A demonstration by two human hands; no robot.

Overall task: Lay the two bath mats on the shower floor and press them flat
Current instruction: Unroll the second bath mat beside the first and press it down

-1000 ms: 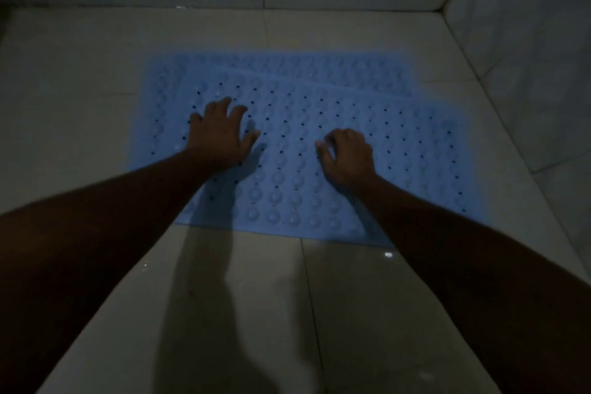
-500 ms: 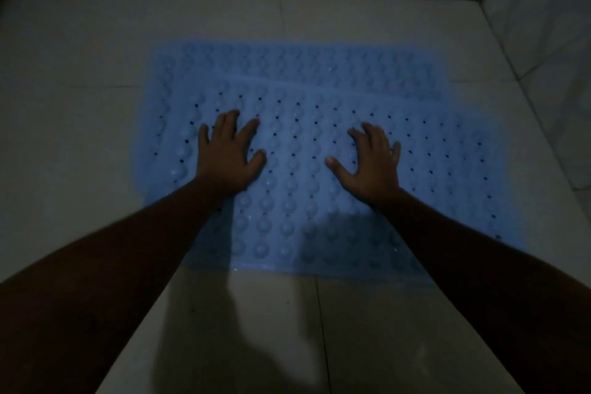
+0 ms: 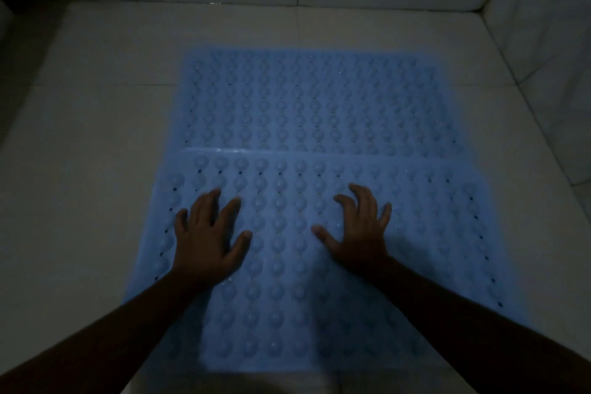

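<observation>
- Your near mat is a soft-looking blue rectangle, covered in rows of rounded bumps with small dark holes between them. It lies on the pale tiled shower floor, closest to you.
- The far mat has the same blue colour and bumpy pattern. It lies just beyond the near one, and the near mat's far edge overlaps it along a straight ridge line.
- The floor is smooth, large tile with thin grout lines, and tiled walls rise at the back and right.
- Your left hand rests palm-down on the near mat's left part, fingers spread wide, gripping nothing.
- Your right hand is also on the near mat, fingers splayed and slightly arched, holding nothing.
- Compared with half a second ago, far more of the far mat is exposed beyond the near one, so the overlap has shrunk to a narrow strip.
- The near mat now reaches lower in the view, and your hands sit nearer its far edge.
</observation>
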